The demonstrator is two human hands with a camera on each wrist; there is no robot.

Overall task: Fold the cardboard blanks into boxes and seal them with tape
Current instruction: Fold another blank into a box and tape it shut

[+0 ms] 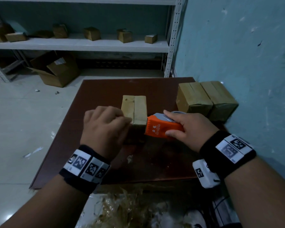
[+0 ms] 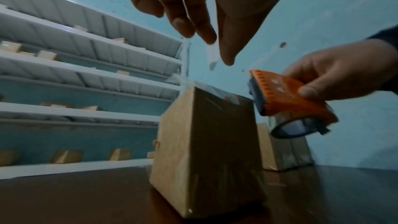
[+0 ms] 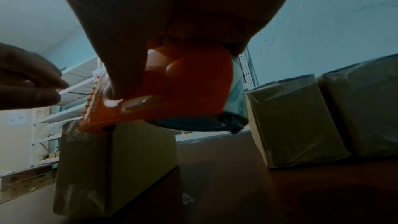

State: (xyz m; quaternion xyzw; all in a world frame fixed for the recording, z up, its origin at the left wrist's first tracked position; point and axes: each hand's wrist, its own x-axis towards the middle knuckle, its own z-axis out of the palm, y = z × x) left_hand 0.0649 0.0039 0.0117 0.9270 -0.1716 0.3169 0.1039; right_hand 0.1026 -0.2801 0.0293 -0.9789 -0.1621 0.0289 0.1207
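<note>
A small cardboard box (image 1: 139, 107) (image 2: 204, 142) (image 3: 140, 151) stands in the middle of the dark brown table (image 1: 105, 86) with its top flaps closed. My right hand (image 1: 167, 123) (image 3: 142, 81) grips an orange tape dispenser (image 1: 158, 129) (image 2: 290, 98) (image 3: 193, 83). Its toothed edge sits at the box's near top edge. My left hand (image 1: 128, 120) (image 2: 215, 48) hovers at the box's near left corner. Thumb and forefinger seem to pinch a clear tape end (image 2: 212, 54). The box's near face is hidden in the head view.
Two taped boxes (image 1: 194, 96) (image 1: 219, 97) stand side by side against the blue wall at the table's right. A white shelf (image 1: 89, 45) behind holds several small boxes. An open carton (image 1: 56, 71) lies on the floor. Crumpled tape scraps (image 1: 122, 208) pile below the table's near edge.
</note>
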